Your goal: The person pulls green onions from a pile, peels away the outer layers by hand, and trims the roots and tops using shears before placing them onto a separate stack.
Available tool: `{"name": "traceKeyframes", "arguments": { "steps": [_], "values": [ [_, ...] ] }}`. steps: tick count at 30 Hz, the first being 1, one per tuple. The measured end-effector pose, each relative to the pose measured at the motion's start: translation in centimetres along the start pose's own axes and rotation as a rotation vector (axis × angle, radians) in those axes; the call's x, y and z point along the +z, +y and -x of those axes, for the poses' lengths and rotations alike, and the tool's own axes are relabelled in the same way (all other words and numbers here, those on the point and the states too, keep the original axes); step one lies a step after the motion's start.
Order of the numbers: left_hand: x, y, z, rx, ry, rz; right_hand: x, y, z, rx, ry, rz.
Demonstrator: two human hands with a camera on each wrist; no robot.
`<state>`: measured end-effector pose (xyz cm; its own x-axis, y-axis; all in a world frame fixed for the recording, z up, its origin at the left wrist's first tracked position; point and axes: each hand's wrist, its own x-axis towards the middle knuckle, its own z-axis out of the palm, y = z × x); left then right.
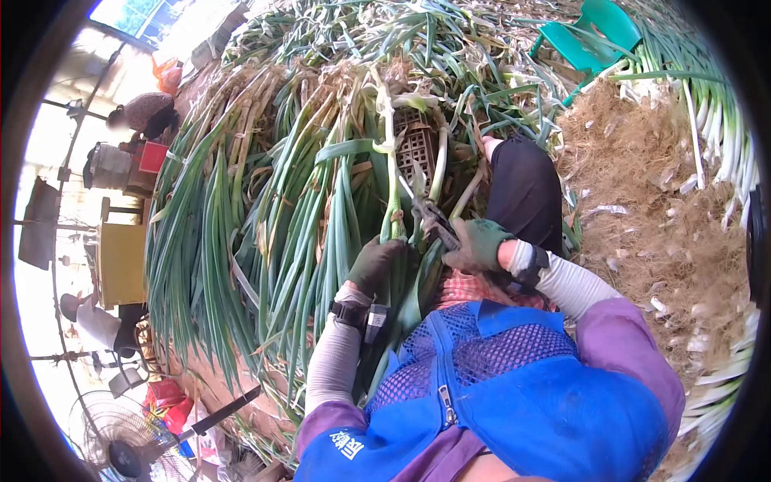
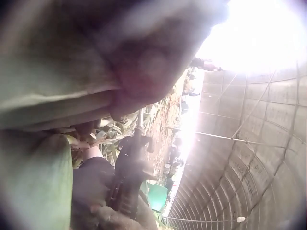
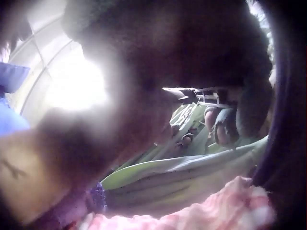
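Observation:
In the head view, my gloved left hand (image 1: 379,263) grips a long green onion stalk (image 1: 393,185), its pale root end pointing away from me. Close by on the right, my gloved right hand (image 1: 478,245) holds a dark tool (image 1: 434,223), whose front end is beside the stalk. The left wrist view shows that tool (image 2: 127,172) blurred, with large green leaves (image 2: 36,177) at the left. In the right wrist view, curled fingertips (image 3: 223,127) of the left hand show beyond the dark right hand (image 3: 192,48), above a broad leaf (image 3: 168,167).
Piled onions (image 1: 217,217) cover the left side, beside a brown plastic crate (image 1: 416,149). A green chair (image 1: 598,36) stands at the upper right, above a heap of roots (image 1: 642,217). Other people (image 1: 144,112) and a fan (image 1: 120,454) are at the far left.

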<state>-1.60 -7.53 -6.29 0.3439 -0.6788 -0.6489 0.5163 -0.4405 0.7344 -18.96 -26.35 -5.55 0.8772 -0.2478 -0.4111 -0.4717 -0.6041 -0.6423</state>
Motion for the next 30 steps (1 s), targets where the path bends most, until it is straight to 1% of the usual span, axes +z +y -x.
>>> {"name": "traceKeyframes", "arguments": {
  "steps": [2,3,5,7,9,11,13,14,15,17,20,21,22,23,26,27,30],
  "values": [
    [0.2,-0.6,0.3,0.031,-0.019,0.019,-1.0,-0.5,-1.9,0.055,0.052,-0.015],
    [0.3,-1.0,0.7,0.046,-0.026,0.028,-2.7,-1.9,-2.5,0.103,0.024,-0.037],
    [0.8,-1.2,1.6,0.015,-0.040,0.064,-2.3,-0.1,-6.9,0.063,0.049,0.039],
    [1.4,-1.1,2.7,-0.012,-0.018,0.132,-2.7,0.2,-10.8,0.142,0.029,0.062],
    [1.3,-1.0,3.1,-0.029,-0.035,0.107,-4.1,-0.7,-11.6,0.177,0.083,0.067],
    [1.2,-1.0,3.5,-0.052,-0.033,0.083,-4.1,0.0,-12.7,0.190,0.136,0.010],
    [1.3,-0.7,4.1,-0.059,-0.036,0.049,-3.1,1.2,-12.3,0.184,0.171,0.006],
    [1.4,-0.5,4.1,-0.063,-0.039,0.032,-2.9,1.2,-11.2,0.193,0.150,0.020],
    [1.3,-0.6,4.0,-0.063,-0.041,0.045,-2.4,1.1,-9.6,0.182,0.139,-0.031],
    [1.0,-0.9,3.7,-0.063,-0.046,0.072,-2.6,-0.3,-5.6,0.159,0.078,-0.029],
    [0.7,-1.3,3.6,-0.067,-0.041,0.119,-0.8,-0.3,-2.5,0.092,0.042,-0.004],
    [0.6,-1.3,3.6,-0.067,-0.038,0.125,-0.8,-0.8,-1.8,0.098,-0.014,0.019],
    [0.6,-1.3,3.7,-0.068,-0.034,0.132,-0.7,-0.9,-1.6,0.081,-0.013,0.021],
    [0.6,-1.3,3.8,-0.069,-0.030,0.138,-0.6,-0.9,-1.4,0.065,-0.011,0.024],
    [0.9,-1.4,4.0,-0.079,0.002,0.123,-0.9,-0.9,-3.1,0.103,0.033,-0.002],
    [1.0,-1.4,4.1,-0.056,0.016,0.080,-0.9,-0.8,-4.3,0.101,0.113,0.037],
    [1.3,-1.5,4.4,-0.016,0.043,-0.038,-2.4,0.1,-9.0,0.153,0.075,-0.008]
  ]
}}
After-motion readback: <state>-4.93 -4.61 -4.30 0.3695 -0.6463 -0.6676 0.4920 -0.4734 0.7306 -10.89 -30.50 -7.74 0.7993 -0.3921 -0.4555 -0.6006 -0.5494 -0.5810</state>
